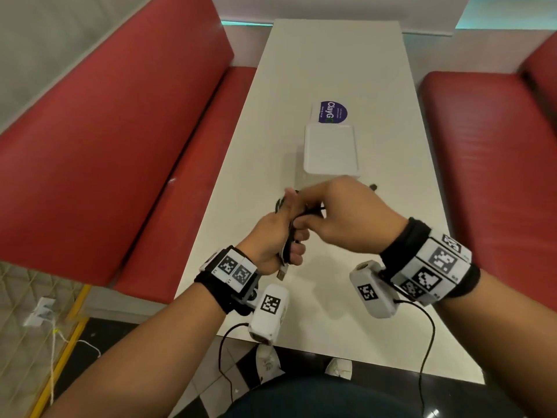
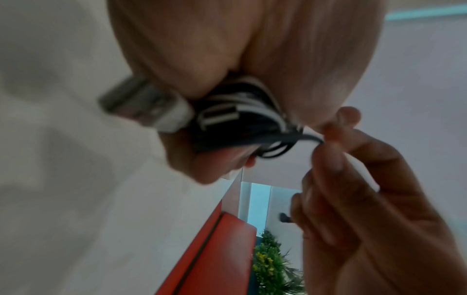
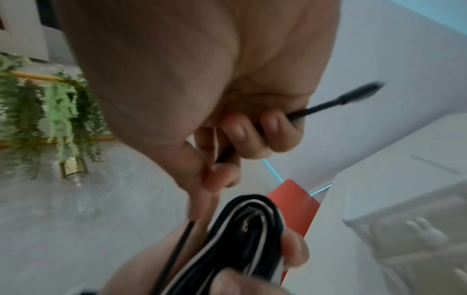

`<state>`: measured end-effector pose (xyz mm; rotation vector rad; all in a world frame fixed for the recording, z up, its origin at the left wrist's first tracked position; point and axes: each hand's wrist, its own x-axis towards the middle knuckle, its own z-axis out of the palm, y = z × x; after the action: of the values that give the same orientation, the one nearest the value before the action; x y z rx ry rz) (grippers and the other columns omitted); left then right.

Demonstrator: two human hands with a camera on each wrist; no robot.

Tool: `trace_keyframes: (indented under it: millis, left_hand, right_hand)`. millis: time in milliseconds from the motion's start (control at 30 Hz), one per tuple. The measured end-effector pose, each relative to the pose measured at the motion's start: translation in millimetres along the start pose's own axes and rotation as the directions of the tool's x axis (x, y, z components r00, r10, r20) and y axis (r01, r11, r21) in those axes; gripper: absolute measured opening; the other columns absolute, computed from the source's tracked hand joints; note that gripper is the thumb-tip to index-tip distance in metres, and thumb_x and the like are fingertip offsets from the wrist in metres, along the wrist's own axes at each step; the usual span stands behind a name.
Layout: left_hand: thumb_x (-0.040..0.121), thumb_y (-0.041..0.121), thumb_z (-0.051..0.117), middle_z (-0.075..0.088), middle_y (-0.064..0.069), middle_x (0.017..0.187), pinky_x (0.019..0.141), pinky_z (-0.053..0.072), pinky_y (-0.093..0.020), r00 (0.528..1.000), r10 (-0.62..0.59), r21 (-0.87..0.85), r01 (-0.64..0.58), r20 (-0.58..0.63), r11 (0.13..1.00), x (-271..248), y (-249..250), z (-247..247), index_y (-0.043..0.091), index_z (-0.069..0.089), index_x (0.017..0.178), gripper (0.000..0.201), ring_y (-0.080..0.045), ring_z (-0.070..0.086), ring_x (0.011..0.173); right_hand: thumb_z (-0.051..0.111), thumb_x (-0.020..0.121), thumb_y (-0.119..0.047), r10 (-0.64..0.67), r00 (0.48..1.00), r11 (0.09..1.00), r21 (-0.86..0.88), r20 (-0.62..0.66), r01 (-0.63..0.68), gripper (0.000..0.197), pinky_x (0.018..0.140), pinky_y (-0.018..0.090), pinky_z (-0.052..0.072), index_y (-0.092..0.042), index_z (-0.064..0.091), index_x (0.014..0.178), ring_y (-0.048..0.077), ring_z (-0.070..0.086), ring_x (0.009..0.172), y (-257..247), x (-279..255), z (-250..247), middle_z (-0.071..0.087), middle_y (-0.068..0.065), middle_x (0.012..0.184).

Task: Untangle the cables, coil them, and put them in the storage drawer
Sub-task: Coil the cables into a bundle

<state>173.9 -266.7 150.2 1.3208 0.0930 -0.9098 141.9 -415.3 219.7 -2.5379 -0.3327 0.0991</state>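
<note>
My left hand (image 1: 283,233) grips a folded bundle of black and white cables (image 3: 250,235) above the near part of the white table (image 1: 331,70). A silver USB plug (image 1: 281,273) hangs below that fist, and shows large in the left wrist view as the USB plug (image 2: 144,103). My right hand (image 1: 328,212) pinches a loose black cable (image 3: 321,107) just right of the bundle. Its black connector end (image 3: 364,89) sticks out past the curled fingers. A white storage drawer box (image 1: 330,149) stands just beyond both hands.
Red padded benches (image 1: 99,152) flank the table on both sides. A purple and white sticker (image 1: 331,111) lies behind the box. A small dark item (image 1: 373,186) lies on the table right of my right hand. Green plants (image 3: 50,111) hang at the left.
</note>
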Motion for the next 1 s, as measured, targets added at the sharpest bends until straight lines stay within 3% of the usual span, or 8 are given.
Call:
trace_keyframes:
  millis: [100,267,367,433,567,733,833,1000]
  left_hand:
    - [0.052,0.097,0.03,0.033,0.0,0.065,0.043,0.027,-0.02,0.99,-0.069,-0.065,0.077,0.124,0.995,-0.9,-3.8,0.7,0.02,0.055,0.083,0.087,-0.014,0.023,0.053]
    - [0.046,0.099,0.04,0.033,0.002,0.067,0.042,0.026,-0.018,0.941,-0.135,-0.14,0.185,0.309,0.973,-5.3,-15.5,2.7,0.014,0.052,0.096,0.099,-0.009,0.026,0.05]
    - [0.076,0.048,0.077,0.033,0.002,0.069,0.044,0.026,-0.017,0.927,-0.149,-0.097,0.193,0.344,0.976,-6.6,-18.9,-0.5,0.013,0.053,0.103,0.05,-0.007,0.031,0.05]
    - [0.089,0.026,0.064,0.034,0.001,0.068,0.044,0.026,-0.018,0.93,-0.17,-0.072,0.204,0.326,0.976,-8.9,-20.3,-1.9,0.011,0.057,0.107,0.025,-0.008,0.032,0.05]
    - [0.1,0.035,0.05,0.034,-0.001,0.068,0.046,0.03,-0.021,0.946,-0.11,-0.238,0.188,0.305,0.953,-8.0,-22.5,-5.3,0.01,0.06,0.124,0.036,-0.01,0.032,0.051]
    - [0.098,0.045,0.049,0.038,-0.003,0.068,0.048,0.037,-0.024,0.988,0.02,-0.442,0.051,0.155,0.896,-3.0,-15.1,-12.4,0.014,0.062,0.114,0.037,-0.014,0.035,0.054]
    - [0.099,0.046,0.05,0.048,-0.006,0.071,0.051,0.039,-0.027,0.998,0.054,-0.463,-0.034,0.03,0.886,-0.4,-15.1,-12.3,0.012,0.061,0.1,0.036,-0.016,0.04,0.055]
    - [0.097,0.047,0.052,0.062,-0.009,0.089,0.058,0.045,-0.03,0.996,0.058,-0.464,-0.084,-0.07,0.882,3.6,-23.7,-19.3,0.002,0.057,0.131,0.057,-0.02,0.051,0.065]
  right_hand:
    - [0.082,0.068,-0.047,0.059,0.99,0.997,0.048,-0.129,-0.053,0.027,0.065,0.037,0.053,-0.035,0.065,0.086,0.006,0.06,0.064,5.3,3.2,-10.1,0.065,-0.011,0.063]
    - [0.082,0.061,-0.061,0.139,0.986,0.99,0.021,-0.094,-0.138,0.03,0.068,0.033,0.053,-0.041,0.071,0.08,0.004,0.064,0.073,17.7,10.8,-6.3,0.068,-0.013,0.069]
    - [0.086,0.071,-0.036,0.155,0.987,0.957,0.252,-0.03,-0.142,0.014,0.074,0.028,0.052,-0.032,0.075,0.08,0.008,0.066,0.074,26.2,13.6,4.8,0.071,-0.008,0.074]
    - [0.083,0.08,-0.024,0.143,0.989,0.949,0.287,-0.027,-0.129,0.006,0.076,0.018,0.047,-0.026,0.078,0.083,0.004,0.065,0.079,28.7,14.4,8.2,0.073,-0.009,0.082]
    - [0.068,0.092,-0.011,0.153,0.985,0.955,0.268,-0.084,-0.125,0.016,0.067,0.008,0.045,-0.024,0.077,0.093,0.004,0.059,0.075,35.6,14.3,8.7,0.061,-0.006,0.099]
    - [0.065,0.088,-0.003,0.264,0.953,0.902,0.386,-0.145,-0.191,0.015,0.07,0.029,0.058,-0.015,0.073,0.089,0.009,0.068,0.065,28.6,9.8,22.2,0.07,0.009,0.082]
    - [0.066,0.083,-0.003,0.364,0.919,0.833,0.494,-0.153,-0.248,0.012,0.066,0.025,0.059,-0.012,0.072,0.086,0.009,0.069,0.058,17.7,9.9,38.5,0.073,0.005,0.068]
    - [0.075,0.076,-0.007,0.473,0.875,0.743,0.58,-0.105,-0.333,0.007,0.064,0.033,0.062,-0.014,0.074,0.077,0.019,0.071,0.059,12.6,16.9,55.2,0.074,0.003,0.068]
